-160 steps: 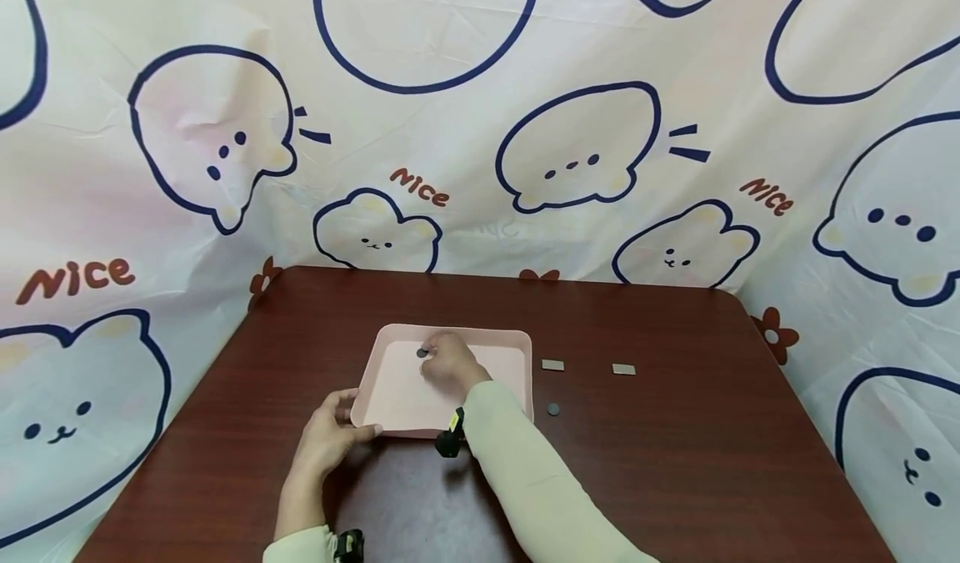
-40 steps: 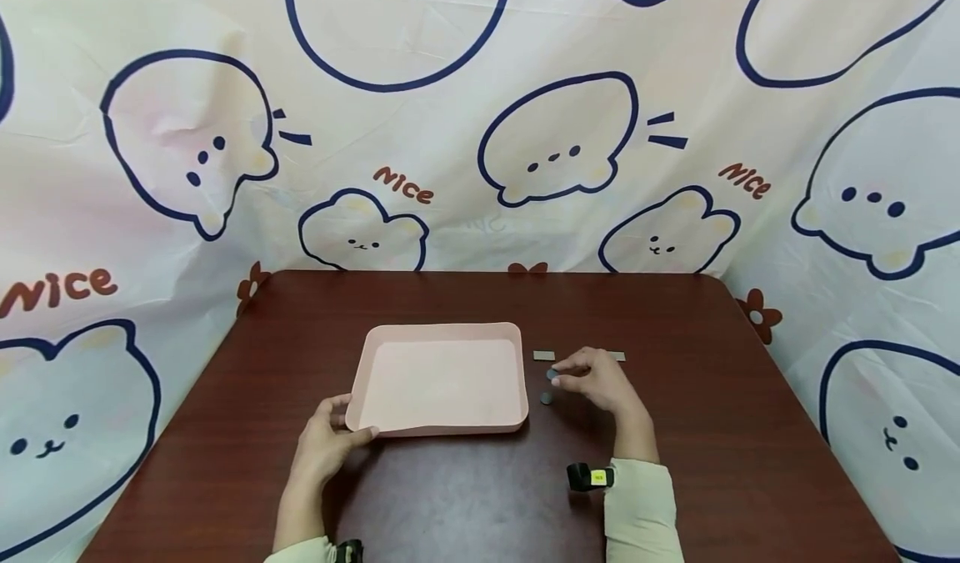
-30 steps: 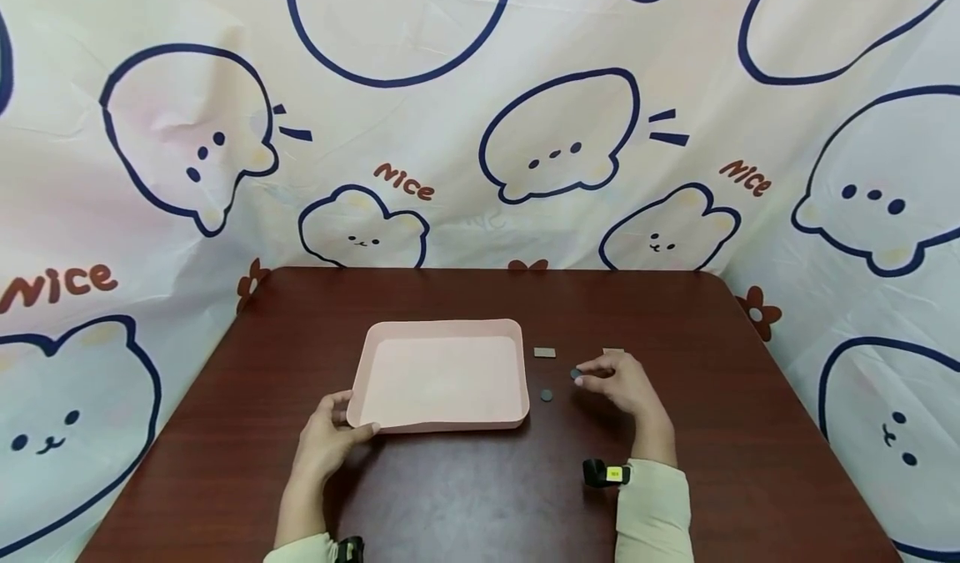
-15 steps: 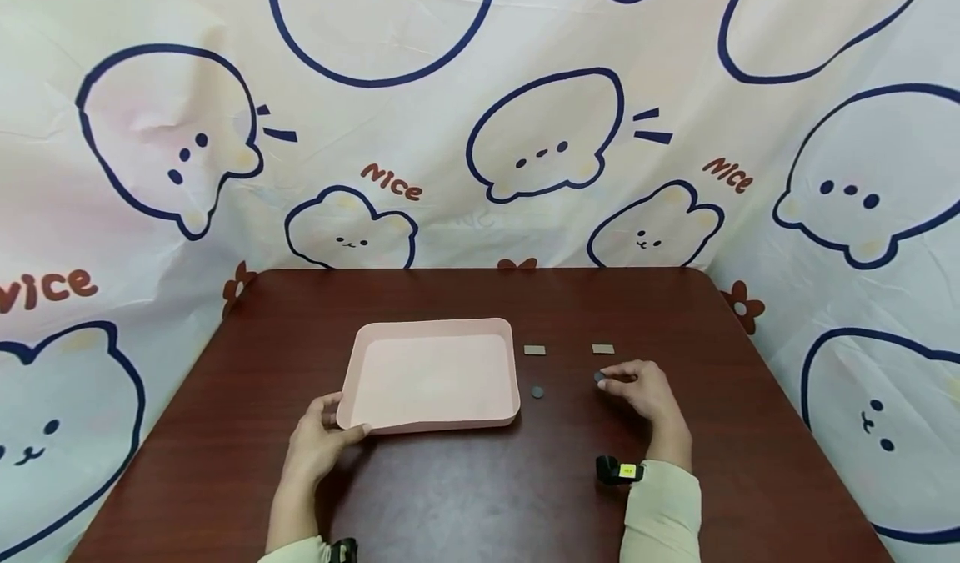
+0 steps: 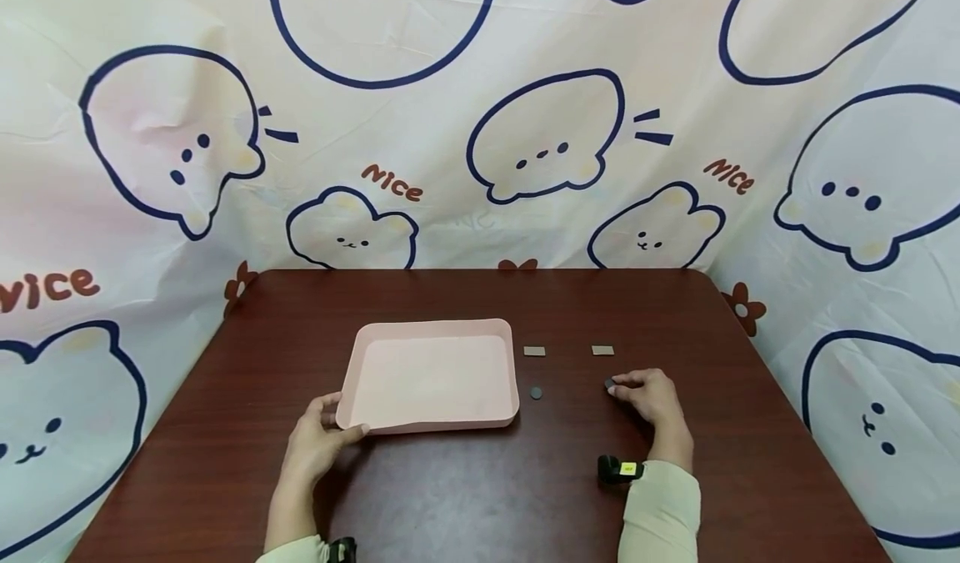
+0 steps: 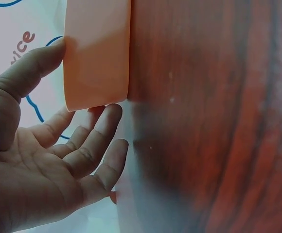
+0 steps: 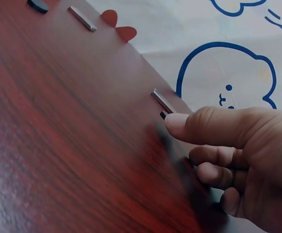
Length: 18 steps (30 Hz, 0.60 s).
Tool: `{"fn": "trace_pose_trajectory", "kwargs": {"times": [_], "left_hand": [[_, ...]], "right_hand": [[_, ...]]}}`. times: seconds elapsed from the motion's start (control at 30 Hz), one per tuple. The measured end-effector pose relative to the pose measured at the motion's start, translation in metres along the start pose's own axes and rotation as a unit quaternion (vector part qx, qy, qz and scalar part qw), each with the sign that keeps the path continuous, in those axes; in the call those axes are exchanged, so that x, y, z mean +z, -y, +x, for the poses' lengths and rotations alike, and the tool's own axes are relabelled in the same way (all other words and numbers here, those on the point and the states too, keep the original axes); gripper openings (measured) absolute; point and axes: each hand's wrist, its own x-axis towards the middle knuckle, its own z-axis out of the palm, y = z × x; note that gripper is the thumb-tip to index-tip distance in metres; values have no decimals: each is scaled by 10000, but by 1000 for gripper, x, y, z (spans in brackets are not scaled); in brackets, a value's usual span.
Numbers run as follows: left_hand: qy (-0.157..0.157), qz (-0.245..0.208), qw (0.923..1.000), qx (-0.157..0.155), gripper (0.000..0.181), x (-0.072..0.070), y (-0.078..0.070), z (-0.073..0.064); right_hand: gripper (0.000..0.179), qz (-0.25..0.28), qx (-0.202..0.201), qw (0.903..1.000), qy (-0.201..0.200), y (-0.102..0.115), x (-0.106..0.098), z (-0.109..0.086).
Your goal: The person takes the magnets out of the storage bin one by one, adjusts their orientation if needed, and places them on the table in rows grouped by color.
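Note:
A shallow pink tray (image 5: 431, 375) lies left of centre on the table. My left hand (image 5: 313, 442) holds its near left corner; in the left wrist view the thumb presses one side of the tray (image 6: 97, 63) and fingertips touch its end. To the right, my right hand (image 5: 656, 400) pinches a small dark round disc (image 5: 609, 384) between thumb and fingertips, low over the tabletop. Only an edge of this disc (image 7: 163, 115) shows past the thumb in the right wrist view. A second dark disc (image 5: 536, 393) lies just right of the tray.
Two small grey rectangular bars (image 5: 534, 351) (image 5: 602, 350) lie in a row behind the discs. The dark brown wooden table (image 5: 465, 496) ends at the back against a cartoon-printed cloth (image 5: 450, 129).
My right hand was over the tray with a dark disc, then beside the tray; it has since carried the disc right and slightly nearer, below the right bar. My left hand stays at the tray corner.

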Motion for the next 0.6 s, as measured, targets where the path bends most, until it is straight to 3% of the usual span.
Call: {"fn": "trace_pose_trajectory", "kwargs": {"times": [0.23, 0.47, 0.6], "left_hand": [[8, 59, 10000, 73, 74, 1, -2, 1], [7, 122, 9998, 151, 75, 2, -1, 1], [-288, 554, 9972, 413, 76, 2, -1, -4]], "right_hand": [[24, -211, 35, 9996, -165, -2, 0, 1], [28, -287, 46, 9996, -56, 0, -1, -1], [36, -572, -393, 9976, -76, 11, -2, -4]]}}
